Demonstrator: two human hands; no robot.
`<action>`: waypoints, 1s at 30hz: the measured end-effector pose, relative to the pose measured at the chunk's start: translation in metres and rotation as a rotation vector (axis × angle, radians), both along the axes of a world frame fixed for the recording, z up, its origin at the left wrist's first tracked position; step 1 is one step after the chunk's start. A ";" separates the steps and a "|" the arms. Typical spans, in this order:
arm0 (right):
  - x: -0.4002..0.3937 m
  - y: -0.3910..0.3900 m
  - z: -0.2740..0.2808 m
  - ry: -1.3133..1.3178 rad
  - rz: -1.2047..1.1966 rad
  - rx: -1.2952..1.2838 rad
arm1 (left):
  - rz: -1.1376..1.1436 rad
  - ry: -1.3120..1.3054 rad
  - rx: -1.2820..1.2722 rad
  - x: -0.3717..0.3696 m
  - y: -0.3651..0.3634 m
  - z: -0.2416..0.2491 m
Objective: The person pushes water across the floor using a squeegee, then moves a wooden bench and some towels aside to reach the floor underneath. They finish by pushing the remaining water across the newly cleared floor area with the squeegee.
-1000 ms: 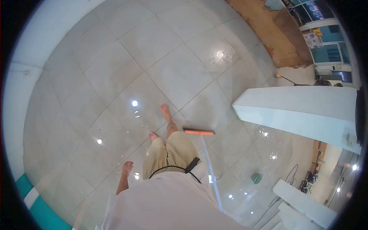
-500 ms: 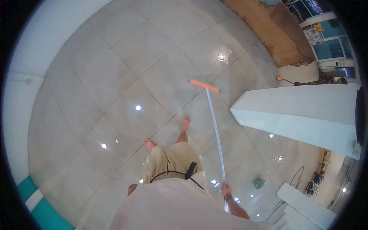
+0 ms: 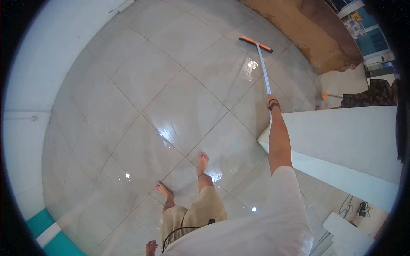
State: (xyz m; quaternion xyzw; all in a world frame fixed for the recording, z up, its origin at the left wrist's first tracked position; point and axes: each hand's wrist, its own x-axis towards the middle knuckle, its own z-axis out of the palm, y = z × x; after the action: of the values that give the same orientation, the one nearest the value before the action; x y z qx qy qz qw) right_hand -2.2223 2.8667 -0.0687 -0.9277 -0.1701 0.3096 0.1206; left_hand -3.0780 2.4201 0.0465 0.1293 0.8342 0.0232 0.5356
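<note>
My right hand (image 3: 272,102) is closed round the pale pole of a floor squeegee (image 3: 263,68), its arm stretched out forward. The orange and black squeegee head (image 3: 256,44) is at the far part of the wet tiled floor (image 3: 183,102), near the brown panel. Down by my left hip is my left hand (image 3: 151,247), partly in view, with its fingers curled; what it holds, if anything, is too small to tell.
A white pillar (image 3: 341,145) stands at my right. Behind it shows part of a person in patterned clothes (image 3: 371,94), beside an orange-headed tool (image 3: 326,95). A brown panel (image 3: 294,25) borders the far right. Cables (image 3: 348,205) lie at the lower right.
My right hand has moved forward and up from beside my hip, and the squeegee head has gone farther away towards the brown panel. More of the person behind the pillar shows.
</note>
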 end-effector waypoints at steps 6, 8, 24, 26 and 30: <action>-0.061 -0.091 -0.058 0.210 -0.116 -0.115 | -0.716 0.110 -0.081 0.013 -0.037 0.024; -0.111 -0.142 -0.054 0.281 -0.146 -0.143 | -0.757 0.057 -0.244 0.006 -0.032 0.016; -0.478 -0.708 0.134 0.228 0.000 -0.524 | -0.418 -0.155 0.239 -0.095 0.014 -0.066; -0.514 -0.785 0.167 0.234 0.015 -0.589 | -0.353 -0.228 0.290 -0.098 0.010 -0.066; -0.576 -0.894 0.244 0.208 -0.028 -0.754 | -0.300 -0.173 0.185 -0.097 -0.010 -0.068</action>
State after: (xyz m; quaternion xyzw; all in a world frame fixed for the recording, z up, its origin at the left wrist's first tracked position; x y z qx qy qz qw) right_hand -2.7988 1.9723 0.1749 -0.8728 -0.0187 0.4412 -0.2080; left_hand -3.1748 2.4104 -0.0210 0.2982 0.7507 0.0307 0.5887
